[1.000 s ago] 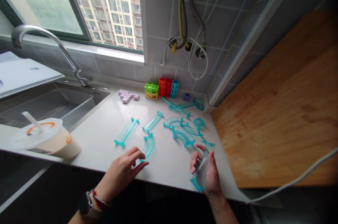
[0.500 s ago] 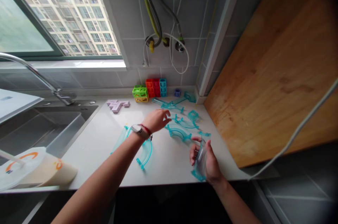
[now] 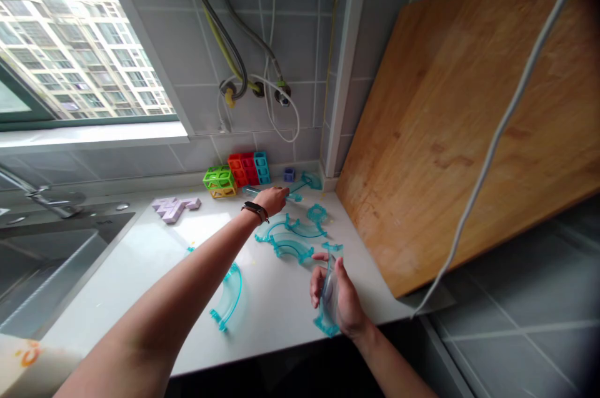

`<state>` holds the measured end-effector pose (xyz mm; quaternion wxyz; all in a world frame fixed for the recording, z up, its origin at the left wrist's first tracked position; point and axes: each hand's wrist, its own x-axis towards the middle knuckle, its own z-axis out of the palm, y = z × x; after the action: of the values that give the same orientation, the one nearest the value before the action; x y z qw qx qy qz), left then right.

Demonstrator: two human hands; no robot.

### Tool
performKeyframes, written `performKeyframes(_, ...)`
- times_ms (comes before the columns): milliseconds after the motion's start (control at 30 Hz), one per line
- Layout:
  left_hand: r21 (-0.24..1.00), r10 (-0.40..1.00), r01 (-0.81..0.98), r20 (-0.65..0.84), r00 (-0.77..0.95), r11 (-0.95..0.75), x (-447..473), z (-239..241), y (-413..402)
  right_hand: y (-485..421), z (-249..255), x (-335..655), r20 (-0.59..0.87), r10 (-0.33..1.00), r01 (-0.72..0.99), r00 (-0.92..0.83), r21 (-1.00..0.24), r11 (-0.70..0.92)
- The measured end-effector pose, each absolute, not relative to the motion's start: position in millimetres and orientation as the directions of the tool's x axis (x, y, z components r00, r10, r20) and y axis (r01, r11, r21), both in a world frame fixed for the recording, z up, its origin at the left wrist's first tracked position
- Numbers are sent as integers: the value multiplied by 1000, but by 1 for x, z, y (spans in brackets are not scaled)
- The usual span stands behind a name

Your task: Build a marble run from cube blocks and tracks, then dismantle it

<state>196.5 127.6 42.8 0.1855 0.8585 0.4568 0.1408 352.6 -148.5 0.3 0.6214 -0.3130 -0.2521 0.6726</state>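
Observation:
At the back of the counter, my left hand (image 3: 272, 201) reaches in with its fingers bent down and closed on a translucent teal track piece (image 3: 294, 197). The fingertips and part of that piece are hard to make out. Near the front edge, my right hand (image 3: 344, 298) grips a clear curved track piece (image 3: 329, 288) with teal ends, held on end between thumb and fingers. Between the hands lie several curved teal track pieces (image 3: 293, 249) and a teal ring-shaped piece (image 3: 317, 213). Another curved track piece (image 3: 238, 298) rests by my left forearm.
Against the wall stand green and yellow frame blocks (image 3: 219, 179), red blocks (image 3: 244, 169), blue blocks (image 3: 261, 167) and a small purple block (image 3: 289, 174). Lilac blocks (image 3: 172, 208) lie near the sink (image 3: 51, 267). A wooden board (image 3: 469, 123) and a white cable (image 3: 487, 167) border the right side.
My left hand has moved farther back, from above the middle pieces to the rear track piece. My right hand keeps the curved piece. The view has shifted to the right.

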Motion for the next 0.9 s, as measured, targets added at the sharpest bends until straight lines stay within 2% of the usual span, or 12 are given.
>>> performKeyframes(200,806,889,444,206,410,-392,183,66,116,-148,-3,353,-116,993,-632,33,-772,-69)
performKeyframes(333,952,921,160,194,338,-259,172,93,89,-148,-9,357,-89,995,-575,54,-817,-42)
performKeyframes(467,986,931,-78,163,326,-145,153,113,30,-150,-4,357,-49,998,-625,25,-780,-23)
performKeyframes(533,939,936,-336,52,348,73,144,115,-6,-150,6,355,-57,998,-669,8,-743,-37)
performKeyframes(633,863,943,-463,-42,331,201,135,106,-55,-144,25,348,-66,998,-688,-18,-724,-60)
performKeyframes(700,877,956,-434,-86,280,206,134,97,-80,-135,38,340,-40,999,-594,20,-804,-20)
performKeyframes(800,900,957,-366,-149,249,236,137,84,-106,-119,53,324,81,994,-271,66,-958,96)
performKeyframes(900,890,944,-366,-173,280,271,143,75,-119,-110,61,309,286,958,124,-30,-950,287)
